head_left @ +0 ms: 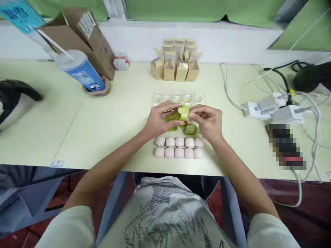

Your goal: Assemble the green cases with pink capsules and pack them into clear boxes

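My left hand (163, 119) and my right hand (207, 122) meet over the middle of the table. Between their fingertips is a curved, glossy green plastic piece (183, 113), with the left thumb under it and the right fingers pinching its right side. Beneath them lie more green pieces (191, 130), partly covered by my hands. Two rows of small rounded pale pink and white pieces (179, 152) sit nearer to me. Just beyond my hands stand rows of clear plastic cups (179, 95), each with a yellowish patch showing.
Several small open cardboard boxes (169, 70) stand by the wall. To the left are a blue cup (86, 74) with a straw in a holder, a large carton (82, 34) and a small white-and-red box (122, 62). On the right lie a power strip (254, 111), cables and a blurred-out dark object (286, 146).
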Available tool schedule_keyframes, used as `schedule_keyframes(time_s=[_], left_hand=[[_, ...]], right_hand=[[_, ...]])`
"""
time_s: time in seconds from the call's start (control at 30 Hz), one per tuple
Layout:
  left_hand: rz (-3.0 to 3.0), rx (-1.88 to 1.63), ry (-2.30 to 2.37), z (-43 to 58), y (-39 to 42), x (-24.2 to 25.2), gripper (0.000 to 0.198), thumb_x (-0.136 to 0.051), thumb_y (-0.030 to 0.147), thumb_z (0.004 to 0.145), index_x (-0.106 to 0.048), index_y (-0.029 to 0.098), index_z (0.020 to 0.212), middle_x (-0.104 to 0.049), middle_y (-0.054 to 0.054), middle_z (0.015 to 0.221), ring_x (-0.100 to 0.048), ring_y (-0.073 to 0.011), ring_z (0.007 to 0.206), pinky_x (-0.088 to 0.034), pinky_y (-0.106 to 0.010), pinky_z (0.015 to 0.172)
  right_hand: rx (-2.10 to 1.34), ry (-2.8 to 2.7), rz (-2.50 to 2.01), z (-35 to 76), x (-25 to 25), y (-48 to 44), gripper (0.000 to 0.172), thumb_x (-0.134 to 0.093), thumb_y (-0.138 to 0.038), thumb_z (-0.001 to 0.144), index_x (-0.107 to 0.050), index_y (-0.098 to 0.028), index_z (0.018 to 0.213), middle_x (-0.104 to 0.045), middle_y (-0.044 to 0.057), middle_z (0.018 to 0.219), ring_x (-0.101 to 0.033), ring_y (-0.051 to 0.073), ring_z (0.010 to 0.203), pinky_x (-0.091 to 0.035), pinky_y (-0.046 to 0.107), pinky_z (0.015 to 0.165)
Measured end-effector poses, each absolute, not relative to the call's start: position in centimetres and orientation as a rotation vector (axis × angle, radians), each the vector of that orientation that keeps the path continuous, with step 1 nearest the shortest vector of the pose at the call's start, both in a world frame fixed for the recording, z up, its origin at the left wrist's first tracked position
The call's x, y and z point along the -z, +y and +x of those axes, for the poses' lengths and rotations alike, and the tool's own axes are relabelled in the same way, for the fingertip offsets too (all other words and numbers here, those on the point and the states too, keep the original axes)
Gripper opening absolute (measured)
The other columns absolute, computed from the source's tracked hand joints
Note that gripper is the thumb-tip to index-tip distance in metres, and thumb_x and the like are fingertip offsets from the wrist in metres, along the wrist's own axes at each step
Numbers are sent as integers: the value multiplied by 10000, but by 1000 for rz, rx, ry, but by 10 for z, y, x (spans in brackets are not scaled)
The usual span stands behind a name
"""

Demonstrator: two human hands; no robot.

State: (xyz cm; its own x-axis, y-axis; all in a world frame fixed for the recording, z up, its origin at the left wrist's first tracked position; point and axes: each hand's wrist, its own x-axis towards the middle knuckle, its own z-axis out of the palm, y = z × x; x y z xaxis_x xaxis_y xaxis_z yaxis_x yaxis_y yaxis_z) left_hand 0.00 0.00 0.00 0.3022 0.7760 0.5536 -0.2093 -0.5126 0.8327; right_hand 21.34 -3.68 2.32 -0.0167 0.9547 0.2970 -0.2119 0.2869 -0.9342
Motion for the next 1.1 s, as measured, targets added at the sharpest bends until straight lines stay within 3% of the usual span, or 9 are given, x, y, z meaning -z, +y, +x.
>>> schedule_keyframes(time_s=[0.13, 0.2, 0.27, 0.37, 0.47, 0.67, 0.9, 1.1], left_hand=[[1595, -1110, 555, 7, 13, -29, 711, -1108, 544, 648, -890, 213, 1237, -875, -112, 1203, -858, -257, 1087, -718, -370, 988], [1607, -980, 534, 9, 22, -52, 627, -1083, 588, 678, -906, 191, 1130, -888, -101, 1161, -861, -287, 1126, -704, -428, 1082], [1607, -954, 502, 10, 31, -77, 579, -1036, 637, 741, -906, 210, 1111, -894, -73, 1145, -866, -295, 1141, -709, -457, 1099], [1608, -922, 494, 10, 40, -99, 562, -972, 706, 796, -900, 206, 1042, -898, -50, 1066, -882, -305, 1101, -734, -491, 1075], [1558, -895, 536, 8, 45, -97, 604, -982, 738, 754, -875, 179, 955, -892, -55, 1002, -890, -330, 1088, -744, -512, 1077], [1459, -757, 604, 1, 50, -78, 708, -1023, 722, 703, -820, 169, 1094, -887, -74, 1047, -878, -366, 1152, -757, -512, 1059], [1430, -603, 673, -1, 50, -86, 454, -823, 607, 1019, -783, 162, 1096, -876, -41, 1066, -868, -341, 1194, -753, -475, 1028], [1429, -693, 779, 2, 41, -90, 367, -930, 431, 965, -784, 153, 1155, -878, -69, 1050, -876, -344, 1170, -751, -467, 1057]], right_hand=[[-1087, -1267, -835, 228, -42, -19, 457, -1124, -541, 604, -811, -239, 746, -757, 4, 849, -681, 132, 607, -639, 301, 560], [-1129, -1338, -820, 237, -65, -6, 496, -1145, -505, 568, -806, -248, 824, -780, 3, 985, -692, 121, 628, -636, 292, 554], [-1188, -1444, -795, 245, -91, 7, 577, -1145, -485, 583, -839, -283, 1028, -812, 5, 1126, -691, 114, 647, -638, 290, 566], [-1243, -1614, -782, 251, -118, 19, 583, -1084, -472, 730, -864, -288, 1238, -828, 3, 1022, -697, 131, 655, -662, 318, 627], [-1194, -1646, -843, 247, -120, 22, 517, -1060, -474, 771, -874, -277, 1212, -810, -2, 917, -692, 154, 631, -656, 347, 603], [-1267, -1642, -957, 239, -106, 24, 524, -1085, -442, 746, -839, -256, 1169, -772, 21, 971, -672, 148, 639, -605, 318, 549], [-1371, -1670, -1013, 243, -106, 27, 499, -1073, -441, 763, -824, -247, 1150, -779, 31, 1002, -632, 148, 636, -578, 331, 567], [-1182, -1698, -1135, 231, -98, 23, 466, -1060, -458, 786, -791, -264, 1114, -726, -4, 889, -603, 135, 601, -493, 301, 500]])
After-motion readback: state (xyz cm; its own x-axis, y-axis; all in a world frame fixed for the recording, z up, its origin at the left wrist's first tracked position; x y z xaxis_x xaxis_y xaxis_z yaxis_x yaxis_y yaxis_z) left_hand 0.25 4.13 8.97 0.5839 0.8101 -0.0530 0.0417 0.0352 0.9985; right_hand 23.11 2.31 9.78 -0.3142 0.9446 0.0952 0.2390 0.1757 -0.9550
